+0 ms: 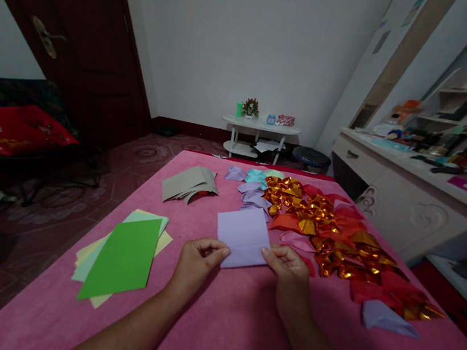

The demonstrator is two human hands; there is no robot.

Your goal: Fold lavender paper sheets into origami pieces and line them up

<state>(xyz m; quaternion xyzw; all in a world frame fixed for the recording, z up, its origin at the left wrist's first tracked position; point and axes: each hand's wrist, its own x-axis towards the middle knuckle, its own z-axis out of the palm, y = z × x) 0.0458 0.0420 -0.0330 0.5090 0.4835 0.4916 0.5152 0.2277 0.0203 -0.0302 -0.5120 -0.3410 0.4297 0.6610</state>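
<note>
A sheet of light purple paper (244, 231) is held up above the pink table, with a crease running across its lower part. My left hand (201, 257) pinches its lower left edge between thumb and fingers. On the opposite edge, my right hand (289, 271) grips the same sheet in a similar pinch. Just beyond and to the right lie several folded paper pieces, among them shiny gold ones (287, 190), red ones (287, 222), purple ones (256, 200) and turquoise ones (256, 177). One folded purple piece (389, 320) rests apart at the near right.
Left of my hands, a stack of green paper (123, 258) lies over pale green and yellow sheets. Grey sheets (191, 184) sit farther back on the pink tabletop (179, 328). A white side table (261, 125) stands by the wall; a cluttered dresser (388, 178) flanks the right side.
</note>
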